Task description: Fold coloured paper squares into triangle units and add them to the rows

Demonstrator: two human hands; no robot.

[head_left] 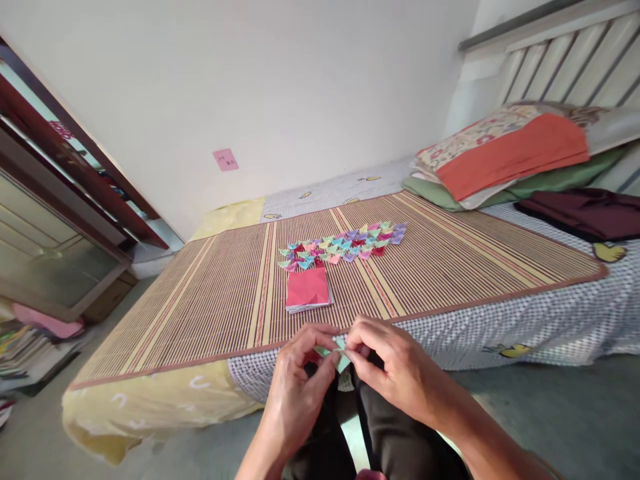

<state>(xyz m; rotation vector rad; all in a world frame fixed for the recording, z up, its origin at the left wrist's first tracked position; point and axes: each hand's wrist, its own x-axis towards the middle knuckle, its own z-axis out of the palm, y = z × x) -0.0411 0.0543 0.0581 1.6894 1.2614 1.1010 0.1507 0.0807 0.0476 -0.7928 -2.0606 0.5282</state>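
My left hand [299, 373] and my right hand [395, 363] meet over my lap, just off the near edge of the bed. Both pinch a small piece of light green folded paper [340, 355] between their fingertips. On the striped bamboo mat [200, 313] ahead lies a stack of square paper sheets with a red one on top [308, 289]. Beyond it, several small folded paper pieces in many colours [345, 245] lie in rows.
The mat covers a low bed with a checked sheet [525, 320] and a yellow cover [145, 407]. Pillows [505, 153] and a dark red cloth [585, 210] lie at the right. A wooden cabinet [55, 220] and piled books [30, 347] stand left. A pink note [225, 159] sticks on the wall.
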